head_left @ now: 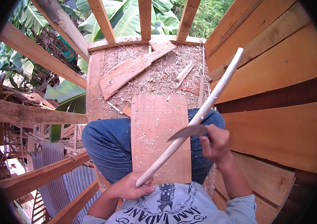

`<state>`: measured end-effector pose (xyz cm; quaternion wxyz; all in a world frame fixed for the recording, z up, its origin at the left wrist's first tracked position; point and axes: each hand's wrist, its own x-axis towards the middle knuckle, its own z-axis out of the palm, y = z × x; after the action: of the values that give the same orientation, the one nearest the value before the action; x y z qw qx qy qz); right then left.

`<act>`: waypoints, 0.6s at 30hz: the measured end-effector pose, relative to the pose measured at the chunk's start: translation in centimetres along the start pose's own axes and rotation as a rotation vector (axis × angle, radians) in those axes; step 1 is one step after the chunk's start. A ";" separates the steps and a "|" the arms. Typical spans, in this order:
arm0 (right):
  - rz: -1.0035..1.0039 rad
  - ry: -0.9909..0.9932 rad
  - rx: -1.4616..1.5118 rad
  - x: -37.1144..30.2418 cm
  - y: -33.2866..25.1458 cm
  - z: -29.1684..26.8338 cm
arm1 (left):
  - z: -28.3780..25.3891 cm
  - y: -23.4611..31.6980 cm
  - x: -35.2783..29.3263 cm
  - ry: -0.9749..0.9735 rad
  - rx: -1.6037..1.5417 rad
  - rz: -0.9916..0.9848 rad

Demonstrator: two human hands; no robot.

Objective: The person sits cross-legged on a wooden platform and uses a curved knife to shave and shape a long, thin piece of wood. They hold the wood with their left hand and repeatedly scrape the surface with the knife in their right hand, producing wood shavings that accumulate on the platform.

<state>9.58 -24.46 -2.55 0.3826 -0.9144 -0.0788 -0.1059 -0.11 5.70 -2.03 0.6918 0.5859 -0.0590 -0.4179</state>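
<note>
A long pale wooden stick [218, 90], stripped of bark, slants from my lap up toward the far right. My left hand [133, 185] is closed around its near end, close to my shirt. In my right hand [215, 145] is the handle of a knife with a broad, dark curved blade [188, 132]. The blade lies across the middle of the stick, apparently touching it. Beneath them a flat wooden board [161, 112] rests over my lap between my knees, with a few shavings on it. The knife's handle is mostly hidden by my fingers.
Curled shavings cover the plank floor [95, 95] ahead, around a shaped plank [126, 74] and small offcuts [184, 72]. A wooden plank wall [270, 130] stands close on my right. Wooden rails [35, 111] bound the left, with corrugated sheets [52, 164] and banana leaves [123, 24] beyond.
</note>
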 end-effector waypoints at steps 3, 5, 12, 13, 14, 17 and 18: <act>-0.125 -0.005 -0.028 -0.3 0.0 -0.3 | -0.4 -0.7 -0.2 -0.013 0.010 -0.042; -0.357 -0.079 -0.053 -1.4 -1.0 -0.4 | 0.0 -0.6 -0.3 -0.058 0.025 -0.061; 0.050 0.023 0.084 -1.1 0.1 -0.8 | -0.3 -1.1 -0.4 -0.013 0.013 -0.047; -0.118 0.004 0.047 -1.6 -0.7 -0.8 | -0.2 -1.0 -0.3 -0.017 0.025 -0.027; -0.361 -0.214 0.036 -1.7 -2.1 -1.2 | -0.1 -0.9 -0.5 -0.027 0.036 -0.012; 0.007 -0.008 0.050 -1.0 0.4 -0.3 | -0.3 -0.9 -0.6 0.027 0.049 -0.014; 0.396 0.103 0.146 0.5 1.5 -0.8 | -0.3 -0.9 -0.7 0.019 0.071 -0.029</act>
<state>10.26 -26.09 -2.90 0.4647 -0.8753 0.1145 -0.0695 -0.82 6.41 -2.66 0.6652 0.6146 -0.0587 -0.4200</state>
